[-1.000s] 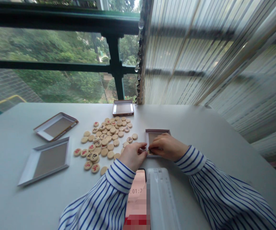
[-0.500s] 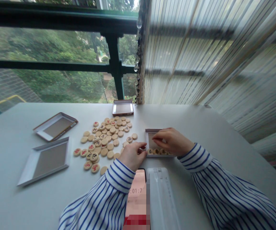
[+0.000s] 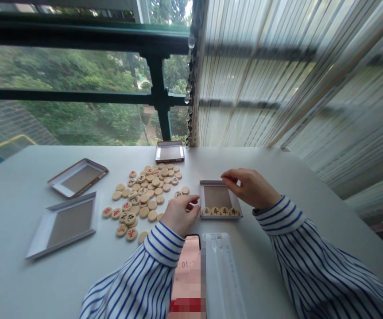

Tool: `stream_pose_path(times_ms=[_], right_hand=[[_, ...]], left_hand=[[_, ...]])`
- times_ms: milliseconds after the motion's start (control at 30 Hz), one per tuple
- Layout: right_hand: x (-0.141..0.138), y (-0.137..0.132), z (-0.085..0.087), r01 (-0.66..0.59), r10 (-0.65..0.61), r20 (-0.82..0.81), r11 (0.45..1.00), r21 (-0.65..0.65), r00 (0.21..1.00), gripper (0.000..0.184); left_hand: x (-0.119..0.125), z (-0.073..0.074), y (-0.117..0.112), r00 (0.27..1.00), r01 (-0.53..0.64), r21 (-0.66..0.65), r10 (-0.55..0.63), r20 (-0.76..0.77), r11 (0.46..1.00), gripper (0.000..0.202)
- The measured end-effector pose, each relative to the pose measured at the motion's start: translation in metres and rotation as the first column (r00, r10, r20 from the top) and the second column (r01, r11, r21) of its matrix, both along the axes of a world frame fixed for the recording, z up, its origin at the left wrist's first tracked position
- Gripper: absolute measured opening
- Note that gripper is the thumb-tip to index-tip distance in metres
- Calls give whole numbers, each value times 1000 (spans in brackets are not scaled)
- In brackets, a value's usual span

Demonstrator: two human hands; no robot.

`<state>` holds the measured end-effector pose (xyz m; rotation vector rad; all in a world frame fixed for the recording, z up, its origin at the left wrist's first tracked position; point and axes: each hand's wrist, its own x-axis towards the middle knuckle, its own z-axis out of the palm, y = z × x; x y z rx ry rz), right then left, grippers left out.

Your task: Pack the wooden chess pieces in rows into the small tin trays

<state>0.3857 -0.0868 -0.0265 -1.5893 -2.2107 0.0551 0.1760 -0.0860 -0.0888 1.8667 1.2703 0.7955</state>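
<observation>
A shallow open box (image 3: 217,195) lies in front of me, with a row of several wooden xiangqi pieces (image 3: 215,212) marked in black along its near side. My left hand (image 3: 182,215) is just left of the box, thumb and fingers apart, with nothing seen in it. Over the box's far right edge hovers my right hand (image 3: 253,186), its fingers loosely bent and no piece visible in them. To the left spreads a heap of round wooden xiangqi pieces (image 3: 151,192), some face up with red or black characters, others blank side up. My left hand hides part of the heap's near right edge.
On the left lie a white box tray (image 3: 93,212) and a brown-edged box lid (image 3: 75,195). Another lid (image 3: 170,160) rests by the window. A phone (image 3: 187,274) and a long translucent case (image 3: 224,274) are close to me. String curtains (image 3: 244,79) hang at the right.
My right hand has drawn back to the right from inside the box, uncovering the row of pieces. My left hand has shifted slightly left, away from the box's near left corner.
</observation>
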Motion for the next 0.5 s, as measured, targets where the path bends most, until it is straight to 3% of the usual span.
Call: stream_pose_path(times_ms=[167, 500], right_hand=[[2, -2, 5, 6, -6, 1, 1000, -5, 1000, 20], [2, -8, 14, -12, 13, -31, 999, 29, 999, 21]], left_hand=[[-4, 5, 3, 990, -85, 60, 78, 117, 995, 25], [-22, 17, 6, 950, -278, 208, 236, 207, 938, 26]])
